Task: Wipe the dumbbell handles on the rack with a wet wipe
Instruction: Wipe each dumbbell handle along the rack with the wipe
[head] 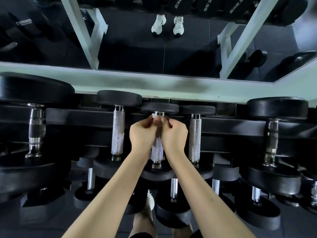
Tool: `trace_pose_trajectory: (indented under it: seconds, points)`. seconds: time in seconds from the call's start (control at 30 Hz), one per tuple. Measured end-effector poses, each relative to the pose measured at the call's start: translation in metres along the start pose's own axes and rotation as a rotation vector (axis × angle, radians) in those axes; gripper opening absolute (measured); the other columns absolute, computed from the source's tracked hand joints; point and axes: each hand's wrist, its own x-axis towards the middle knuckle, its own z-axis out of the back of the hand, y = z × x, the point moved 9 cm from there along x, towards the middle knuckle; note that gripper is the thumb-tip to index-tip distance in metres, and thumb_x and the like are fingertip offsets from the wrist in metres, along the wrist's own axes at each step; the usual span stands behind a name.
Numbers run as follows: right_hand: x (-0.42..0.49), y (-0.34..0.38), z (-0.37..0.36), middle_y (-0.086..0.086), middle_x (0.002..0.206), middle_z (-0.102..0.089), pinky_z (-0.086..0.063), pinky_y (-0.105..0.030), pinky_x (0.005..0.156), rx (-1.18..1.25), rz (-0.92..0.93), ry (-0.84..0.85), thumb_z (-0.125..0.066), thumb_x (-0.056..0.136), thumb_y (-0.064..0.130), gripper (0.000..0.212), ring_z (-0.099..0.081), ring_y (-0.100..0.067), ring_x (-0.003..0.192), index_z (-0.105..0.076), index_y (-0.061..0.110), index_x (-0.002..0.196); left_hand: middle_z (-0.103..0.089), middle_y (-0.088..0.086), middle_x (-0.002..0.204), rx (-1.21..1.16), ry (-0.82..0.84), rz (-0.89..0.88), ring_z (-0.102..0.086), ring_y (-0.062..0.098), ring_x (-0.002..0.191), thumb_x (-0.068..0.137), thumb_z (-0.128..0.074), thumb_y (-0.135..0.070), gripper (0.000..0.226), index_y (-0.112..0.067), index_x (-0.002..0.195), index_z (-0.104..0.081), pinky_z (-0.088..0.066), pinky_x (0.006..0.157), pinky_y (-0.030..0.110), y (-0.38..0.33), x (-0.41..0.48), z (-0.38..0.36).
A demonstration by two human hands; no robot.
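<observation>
Black dumbbells with knurled silver handles lie side by side on the top tier of the rack (223, 125). Both my hands meet over the far end of the middle dumbbell's handle (157, 150). My left hand (141, 133) and my right hand (175, 134) have their fingers curled, pinching a small white wet wipe (155, 117) between them just below the far black head (159, 108). The near part of that handle shows between my wrists. The wipe is mostly hidden by my fingers.
Neighbouring handles stand to the left (118, 134) and right (194, 137). Larger dumbbells sit at the far left (36, 129) and far right (271, 140). Lower tiers hold more dumbbells (174, 188). A mirror (163, 48) behind the rack reflects white shoes and floor.
</observation>
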Motion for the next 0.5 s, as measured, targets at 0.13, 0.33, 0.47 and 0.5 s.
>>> trace_pose_trajectory:
  seconds: [0.13,0.33,0.47,0.5]
  points:
    - [-0.003,-0.001,0.003,0.009,0.046,-0.040,-0.031,-0.016,0.044,-0.042,0.045,0.031,-0.052,0.097,0.026,0.047,-0.033,-0.007,0.043,-0.042,0.021,0.051,-0.072,-0.005,0.086,0.047,0.029,-0.031,-0.068,0.009,0.083,0.086,-0.067,-0.025,0.029,-0.010,0.111,-0.068,-0.055,0.083,0.030,0.003,-0.002,0.001]
    - [-0.027,-0.015,0.004,0.005,0.044,-0.037,-0.029,-0.019,0.043,-0.113,0.105,0.130,-0.052,0.096,0.022,0.045,-0.029,-0.010,0.040,-0.044,0.009,0.053,-0.064,-0.018,0.077,0.171,0.067,-0.049,-0.060,-0.010,0.071,0.083,-0.071,-0.026,0.044,-0.008,0.121,-0.062,-0.045,0.063,0.002,0.020,-0.016,0.014]
    - [-0.035,-0.024,0.001,0.005,0.044,-0.035,-0.028,-0.021,0.044,-0.202,0.114,0.184,-0.051,0.097,0.022,0.045,-0.028,-0.010,0.043,-0.045,0.009,0.054,-0.071,-0.004,0.089,0.275,0.075,-0.060,-0.060,-0.006,0.076,0.079,-0.074,-0.026,0.041,-0.010,0.116,-0.065,-0.045,0.069,0.006,0.023,-0.026,0.021]
    - [-0.038,-0.025,0.001,0.005,0.044,-0.035,-0.028,-0.022,0.044,-0.245,0.124,0.200,-0.050,0.097,0.022,0.046,-0.029,-0.011,0.042,-0.043,0.011,0.052,-0.073,0.001,0.086,0.335,0.078,-0.083,-0.060,-0.001,0.072,0.079,-0.074,-0.026,0.038,-0.010,0.113,-0.067,-0.046,0.069,0.010,0.021,-0.027,0.022]
